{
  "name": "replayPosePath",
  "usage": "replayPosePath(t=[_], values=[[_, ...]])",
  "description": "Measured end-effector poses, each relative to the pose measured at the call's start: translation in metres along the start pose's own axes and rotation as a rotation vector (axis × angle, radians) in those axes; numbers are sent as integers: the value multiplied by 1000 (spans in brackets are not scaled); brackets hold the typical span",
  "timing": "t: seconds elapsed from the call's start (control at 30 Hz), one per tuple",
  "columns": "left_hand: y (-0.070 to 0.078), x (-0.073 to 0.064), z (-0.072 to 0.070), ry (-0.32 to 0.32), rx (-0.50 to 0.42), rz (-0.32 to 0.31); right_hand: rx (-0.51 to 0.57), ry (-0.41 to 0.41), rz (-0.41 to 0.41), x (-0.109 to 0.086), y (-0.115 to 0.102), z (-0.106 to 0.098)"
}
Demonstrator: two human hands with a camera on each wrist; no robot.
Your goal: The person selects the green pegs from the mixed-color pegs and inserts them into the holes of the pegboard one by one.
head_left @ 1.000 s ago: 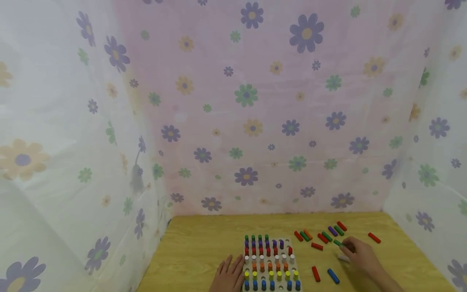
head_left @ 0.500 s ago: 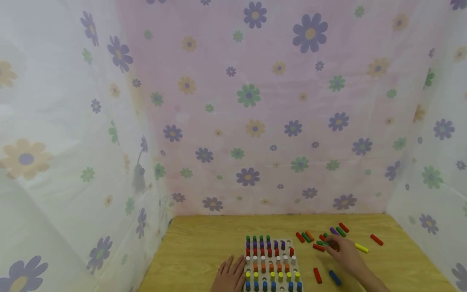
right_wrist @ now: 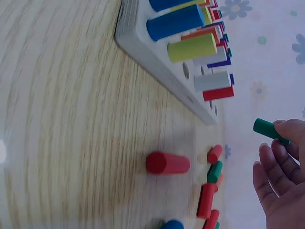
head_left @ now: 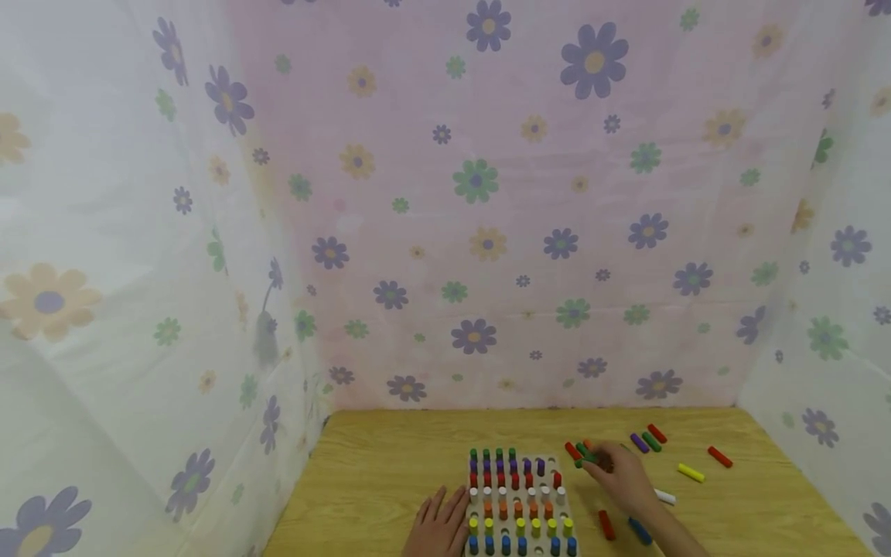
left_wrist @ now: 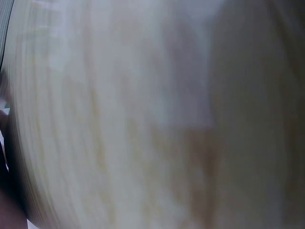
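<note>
Moved left with the right hand [head_left: 618,473] over the yellow, wood-look table [head_left: 376,464] in the last half second, closer to the flat, pale board [right_wrist: 164,76] full of holes and coloured pegs. Pinching a small, round, green, wooden-looking peg [right_wrist: 265,129] between thumb and fingers, with the other fingers loose and part open. Held up off the table, to the right of the board, and not in any hole yet. Seems to mean carrying for now, not placing. Can see a short, round, white peg [head_left: 665,497] again, not covered by the arm any more. Can't see some loose red and green ones now, behind the hand. Resting the left hand [head_left: 437,527] flat by the board's left edge, same as before, fingers straight and apart, holding nothing. Can't tell if touching the board.
</note>
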State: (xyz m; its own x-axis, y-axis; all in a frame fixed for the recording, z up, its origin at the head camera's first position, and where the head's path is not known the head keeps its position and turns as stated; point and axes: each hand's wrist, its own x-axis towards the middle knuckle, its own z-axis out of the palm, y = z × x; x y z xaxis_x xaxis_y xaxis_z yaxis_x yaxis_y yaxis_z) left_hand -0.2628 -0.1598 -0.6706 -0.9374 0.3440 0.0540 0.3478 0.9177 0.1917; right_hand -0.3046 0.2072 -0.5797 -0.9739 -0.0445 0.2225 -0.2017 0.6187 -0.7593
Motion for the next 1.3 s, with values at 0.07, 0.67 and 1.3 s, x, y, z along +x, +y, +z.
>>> replayPosePath(t=[0.07,0.67,1.3], values=[[-1,0,1,5,4,5,17,-4,-5,2,-4,5],[-1,-1,1,12,37,13,129,-90,-56,23,-34,49],[-1,1,4,38,60,27,109,34,-56,31,-41,88]])
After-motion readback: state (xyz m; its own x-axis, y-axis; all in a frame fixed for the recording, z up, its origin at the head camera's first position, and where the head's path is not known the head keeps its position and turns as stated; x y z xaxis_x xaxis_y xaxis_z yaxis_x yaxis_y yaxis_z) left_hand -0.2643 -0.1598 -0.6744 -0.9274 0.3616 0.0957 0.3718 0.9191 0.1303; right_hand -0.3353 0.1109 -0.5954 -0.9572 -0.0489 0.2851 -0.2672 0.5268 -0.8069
